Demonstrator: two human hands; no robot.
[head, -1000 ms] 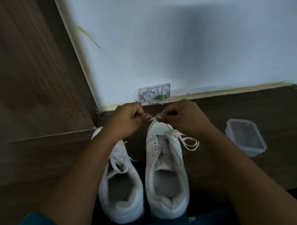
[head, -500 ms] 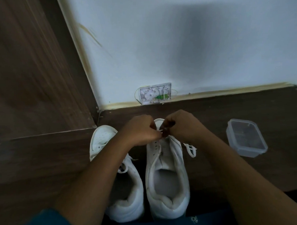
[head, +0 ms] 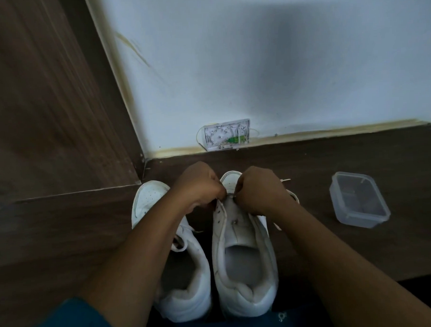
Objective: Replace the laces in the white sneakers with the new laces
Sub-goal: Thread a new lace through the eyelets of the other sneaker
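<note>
Left hand (head: 200,186) and right hand (head: 257,190), fingers curled tight, pinch a flat white lace (head: 285,180) at the front eyelets of the white leather sneaker (head: 242,236); pale mark (head: 281,317) on blue cloth (head: 253,326) unreadable.

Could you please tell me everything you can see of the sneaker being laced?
The right-hand sneaker is white, smooth and leather-like, slightly scuffed, with a padded collar and tongue. It stands upright on the dark wood floor, toe toward the wall, close beside the other sneaker. Its upper eyelets are empty. The left hand and right hand pinch the lace at its lowest eyelets; loose lace trails off its right side.
</note>
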